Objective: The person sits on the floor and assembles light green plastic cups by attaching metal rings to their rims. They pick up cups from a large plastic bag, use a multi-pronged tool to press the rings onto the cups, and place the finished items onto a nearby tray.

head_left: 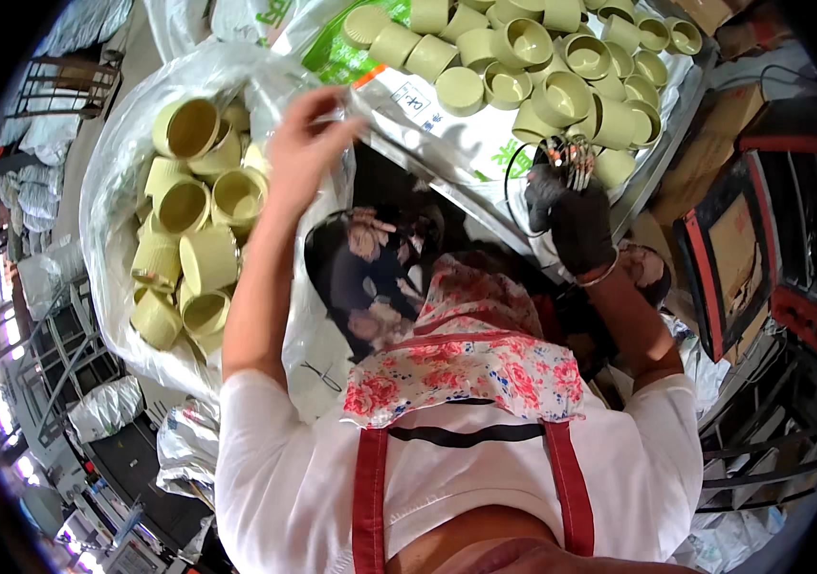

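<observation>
My bare left hand is raised between the bag and the table, slightly blurred, with its fingers apart and nothing visible in them. Left of it, a clear plastic bag holds several pale green cups piled at different angles. My right hand, in a dark glove, is closed around a small metal-tipped tool with a thin black cord looping beside it. I cannot make out the tool's exact kind. Just beyond it, many more pale green cups lie heaped on the table, some upright and some on their sides.
White and green printed sheeting covers the table, whose metal edge runs in front of me. Cardboard and a red-and-black frame stand at the right. Metal racks and wrapped bundles are at the left.
</observation>
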A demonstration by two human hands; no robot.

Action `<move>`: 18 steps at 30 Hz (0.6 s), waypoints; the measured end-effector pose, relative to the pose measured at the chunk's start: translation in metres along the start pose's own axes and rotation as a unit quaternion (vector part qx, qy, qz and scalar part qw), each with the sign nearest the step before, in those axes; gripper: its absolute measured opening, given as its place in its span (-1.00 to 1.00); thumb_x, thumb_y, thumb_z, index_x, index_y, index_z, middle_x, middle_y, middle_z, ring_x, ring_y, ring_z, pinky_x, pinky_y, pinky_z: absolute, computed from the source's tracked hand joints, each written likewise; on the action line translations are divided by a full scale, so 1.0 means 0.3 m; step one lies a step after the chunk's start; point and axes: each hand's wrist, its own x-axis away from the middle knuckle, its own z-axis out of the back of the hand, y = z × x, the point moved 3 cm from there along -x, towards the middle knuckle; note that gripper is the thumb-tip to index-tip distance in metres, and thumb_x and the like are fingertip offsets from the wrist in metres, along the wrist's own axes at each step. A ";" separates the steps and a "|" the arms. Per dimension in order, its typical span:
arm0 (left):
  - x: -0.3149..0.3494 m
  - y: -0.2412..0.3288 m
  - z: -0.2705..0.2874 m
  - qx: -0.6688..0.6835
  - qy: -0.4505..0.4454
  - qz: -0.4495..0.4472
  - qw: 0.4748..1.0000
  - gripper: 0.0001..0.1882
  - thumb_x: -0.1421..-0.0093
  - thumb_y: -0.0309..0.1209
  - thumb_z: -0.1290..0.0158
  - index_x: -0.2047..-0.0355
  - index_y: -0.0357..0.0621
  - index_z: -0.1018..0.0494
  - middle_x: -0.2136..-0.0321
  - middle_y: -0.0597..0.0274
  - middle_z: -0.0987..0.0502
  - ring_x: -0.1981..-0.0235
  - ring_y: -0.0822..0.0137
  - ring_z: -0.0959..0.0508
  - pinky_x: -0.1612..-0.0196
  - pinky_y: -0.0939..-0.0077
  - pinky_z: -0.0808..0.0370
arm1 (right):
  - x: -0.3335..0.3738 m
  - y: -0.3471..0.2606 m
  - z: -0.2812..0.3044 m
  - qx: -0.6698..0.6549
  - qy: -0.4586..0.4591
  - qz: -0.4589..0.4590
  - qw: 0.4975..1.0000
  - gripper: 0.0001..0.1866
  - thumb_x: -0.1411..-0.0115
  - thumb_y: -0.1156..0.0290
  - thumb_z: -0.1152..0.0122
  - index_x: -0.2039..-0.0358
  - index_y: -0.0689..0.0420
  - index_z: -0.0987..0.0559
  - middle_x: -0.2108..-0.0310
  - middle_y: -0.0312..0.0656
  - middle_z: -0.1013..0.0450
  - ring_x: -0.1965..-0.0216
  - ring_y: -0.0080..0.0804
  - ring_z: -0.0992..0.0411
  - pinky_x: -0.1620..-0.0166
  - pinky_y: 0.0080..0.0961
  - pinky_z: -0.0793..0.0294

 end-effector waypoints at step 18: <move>-0.474 -0.705 -0.738 -0.278 -0.225 0.199 0.913 0.02 0.28 0.08 -0.20 -0.05 -0.34 -0.03 0.11 -0.23 -0.28 0.05 -0.06 -0.31 -0.05 0.24 -0.24 | -0.061 -0.084 0.129 0.366 0.133 0.172 0.905 -0.67 0.15 0.58 -0.17 0.27 0.09 -0.51 0.43 -0.16 -0.44 0.48 -0.30 -0.43 0.44 -0.48 -0.41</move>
